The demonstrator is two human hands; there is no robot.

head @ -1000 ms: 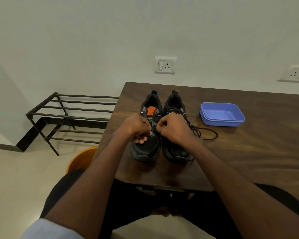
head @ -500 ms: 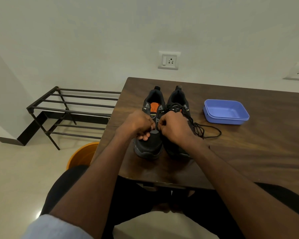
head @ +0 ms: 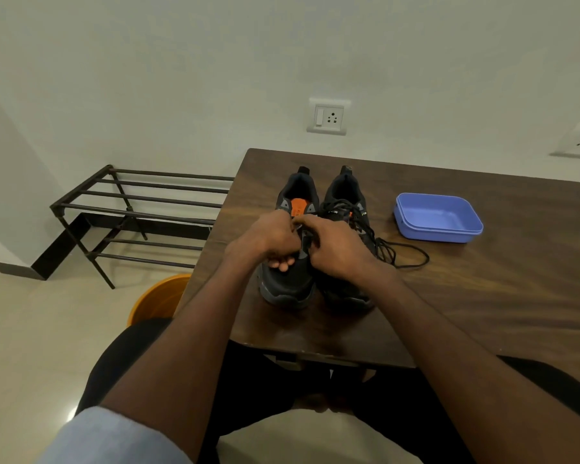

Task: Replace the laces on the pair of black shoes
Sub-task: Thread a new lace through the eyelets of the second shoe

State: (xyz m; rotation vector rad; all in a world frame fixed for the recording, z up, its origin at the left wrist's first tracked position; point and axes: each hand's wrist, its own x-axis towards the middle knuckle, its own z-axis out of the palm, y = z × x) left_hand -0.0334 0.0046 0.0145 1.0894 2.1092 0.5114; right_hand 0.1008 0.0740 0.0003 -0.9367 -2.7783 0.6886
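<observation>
Two black shoes stand side by side on the dark wooden table (head: 482, 296), toes toward me. The left shoe (head: 287, 286) shows an orange tongue and open eyelets. The right shoe (head: 344, 192) carries a black lace (head: 412, 259) whose loose end loops onto the table at its right. My left hand (head: 272, 237) and my right hand (head: 335, 249) meet over the left shoe's eyelet area, fingers curled. Both appear to pinch a thin lace end between them. The hands hide most of that lace and the eyelets.
A blue plastic container (head: 439, 217) sits open on the table right of the shoes. A black metal shoe rack (head: 141, 209) stands on the floor at the left, with an orange bucket (head: 161, 299) beside the table's near left corner. The wall lies just behind the table.
Both hands have shifted slightly left, from between the shoes to above the left shoe's eyelets, and closed together. The camera has tilted a little; the shoes have not moved.
</observation>
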